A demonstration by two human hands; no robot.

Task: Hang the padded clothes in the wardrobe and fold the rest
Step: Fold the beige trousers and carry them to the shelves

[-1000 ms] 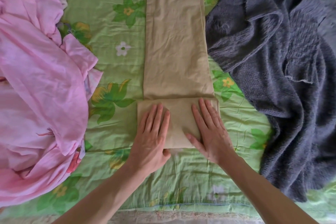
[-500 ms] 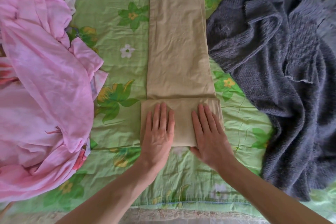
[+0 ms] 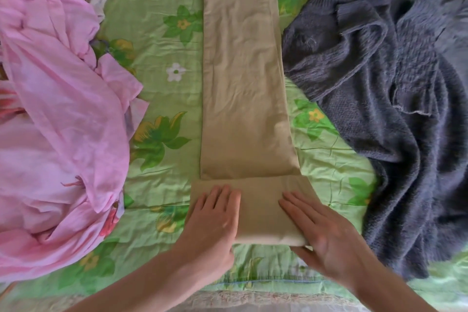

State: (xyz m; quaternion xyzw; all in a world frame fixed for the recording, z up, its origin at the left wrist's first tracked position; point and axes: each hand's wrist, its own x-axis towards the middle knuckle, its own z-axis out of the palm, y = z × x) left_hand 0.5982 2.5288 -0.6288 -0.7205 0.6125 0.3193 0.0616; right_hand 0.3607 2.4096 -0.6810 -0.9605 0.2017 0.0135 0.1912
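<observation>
Both hands, left (image 3: 212,220) and right (image 3: 326,233), lay flat, gripping nothing, on the trousers' (image 3: 243,78) first fold; best pressed evenly before rolling onward.

You are in a home bedroom. A bed (image 3: 157,99) with a green floral quilt carries household laundry: beige trousers (image 3: 243,83) at centre, pink garment (image 3: 58,121) left of them, grey knitted sweater (image 3: 395,88) right.
</observation>
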